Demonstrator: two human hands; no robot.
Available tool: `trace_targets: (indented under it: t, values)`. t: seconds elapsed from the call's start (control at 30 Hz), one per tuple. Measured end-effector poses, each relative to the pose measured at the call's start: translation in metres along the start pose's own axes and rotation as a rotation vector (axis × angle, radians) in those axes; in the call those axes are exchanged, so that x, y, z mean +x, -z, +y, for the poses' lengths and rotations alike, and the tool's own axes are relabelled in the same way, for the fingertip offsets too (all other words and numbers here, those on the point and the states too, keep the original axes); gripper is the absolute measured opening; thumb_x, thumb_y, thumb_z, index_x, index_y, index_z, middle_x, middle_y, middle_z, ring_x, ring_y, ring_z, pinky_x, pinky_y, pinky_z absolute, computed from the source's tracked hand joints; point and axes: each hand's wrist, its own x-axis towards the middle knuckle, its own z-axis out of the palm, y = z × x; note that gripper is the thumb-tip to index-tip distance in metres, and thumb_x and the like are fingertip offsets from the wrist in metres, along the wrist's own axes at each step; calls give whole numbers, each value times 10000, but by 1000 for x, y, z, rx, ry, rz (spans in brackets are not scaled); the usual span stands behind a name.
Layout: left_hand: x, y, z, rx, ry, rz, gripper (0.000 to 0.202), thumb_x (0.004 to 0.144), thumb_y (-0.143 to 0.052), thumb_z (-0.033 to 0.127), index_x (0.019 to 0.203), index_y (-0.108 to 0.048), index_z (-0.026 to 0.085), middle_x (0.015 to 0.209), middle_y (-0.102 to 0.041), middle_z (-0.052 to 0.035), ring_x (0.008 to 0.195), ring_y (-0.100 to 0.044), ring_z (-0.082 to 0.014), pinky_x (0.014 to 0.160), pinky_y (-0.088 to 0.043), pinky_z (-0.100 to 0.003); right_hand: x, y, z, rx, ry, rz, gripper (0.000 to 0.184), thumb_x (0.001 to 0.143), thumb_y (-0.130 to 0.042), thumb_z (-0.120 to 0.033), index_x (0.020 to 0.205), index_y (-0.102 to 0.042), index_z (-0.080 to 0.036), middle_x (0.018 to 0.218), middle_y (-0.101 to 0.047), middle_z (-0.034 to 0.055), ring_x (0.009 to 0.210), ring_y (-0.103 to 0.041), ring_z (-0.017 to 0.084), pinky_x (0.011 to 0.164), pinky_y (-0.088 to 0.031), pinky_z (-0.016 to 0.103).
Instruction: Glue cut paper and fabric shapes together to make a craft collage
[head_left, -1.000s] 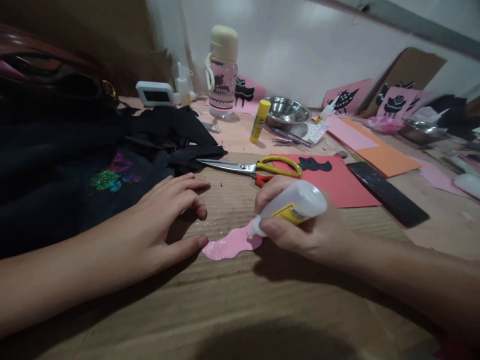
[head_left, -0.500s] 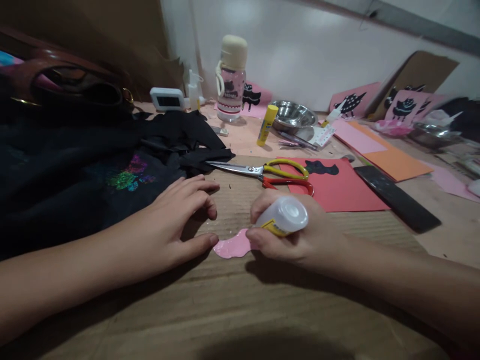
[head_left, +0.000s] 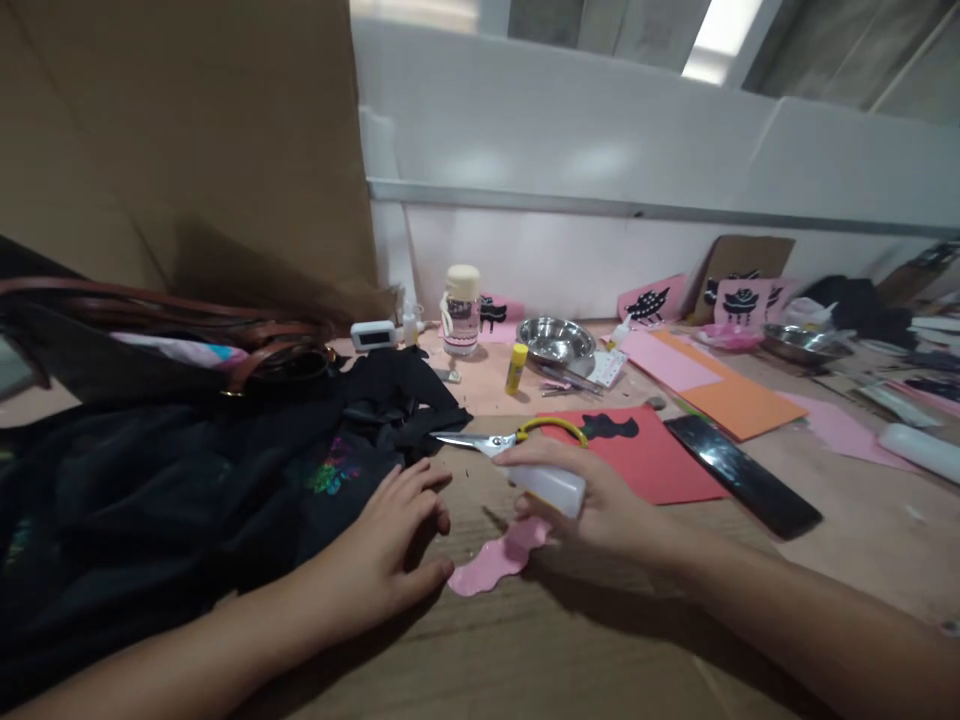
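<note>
A pink wavy paper cutout (head_left: 496,564) lies on the brown cardboard (head_left: 480,660), its surface shiny in places. My left hand (head_left: 405,535) rests with fingers bent and apart; its thumb tip is at the cutout's left end. Over the other end, my right hand (head_left: 600,505) is closed around a translucent white glue bottle (head_left: 553,488), tilted so its nozzle points up and left. Behind it, scissors (head_left: 499,441) lie with the blades to the left; their second handle is mostly hidden. A black paper shape (head_left: 611,427) lies on red paper (head_left: 671,465).
Black cloth (head_left: 187,520) and a brown-strapped bag (head_left: 247,345) fill the left. Farther back stand a bottle (head_left: 461,310), a yellow glue stick (head_left: 515,369) and a metal bowl (head_left: 556,342). To the right lie a black slab-like object (head_left: 742,475) and orange paper (head_left: 739,390).
My right hand has raised the glue bottle off the pink cutout and turned its nozzle from downward to up-left. My left hand stays by the cutout. The view has tilted upward.
</note>
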Motion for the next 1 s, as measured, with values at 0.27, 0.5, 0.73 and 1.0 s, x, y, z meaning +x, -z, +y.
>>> trace_targets:
  t: [0.27,0.5,0.73,1.0]
  values:
    - [-1,3,7,53,-27,27,168,886,-704,265,1012,-608,206,1533,-510,-181,1530,-310,-388,1224,-183,-716,47,35,18,-18,-161,10,340,973,-572,-250,1311,-602,-226,948,-657,36,845,-678,200,739,-591,347]
    - [1,5,1,40,-120,90,88,992,-597,244,960,-678,235,1257,-683,-73,1369,-519,-284,1260,-187,-606,104,19,42,-200,3,165,279,971,-612,-168,1243,-659,-208,1347,-603,101,1275,-561,294,1120,-417,553]
    - [3,7,-5,-30,-132,131,40,941,-631,217,944,-668,232,1135,-667,-68,1141,-610,-244,1227,-299,-539,147,-2,62,-268,17,240,389,1010,-648,-338,1376,-595,-218,1435,-586,114,1231,-616,294,1030,-521,541]
    - [4,7,-4,-70,-125,151,123,882,-604,143,929,-653,246,1120,-646,-63,1136,-608,-255,1209,-330,-550,163,-6,95,-313,-104,292,378,998,-669,-341,1340,-608,-192,1367,-623,111,1141,-662,273,941,-579,494]
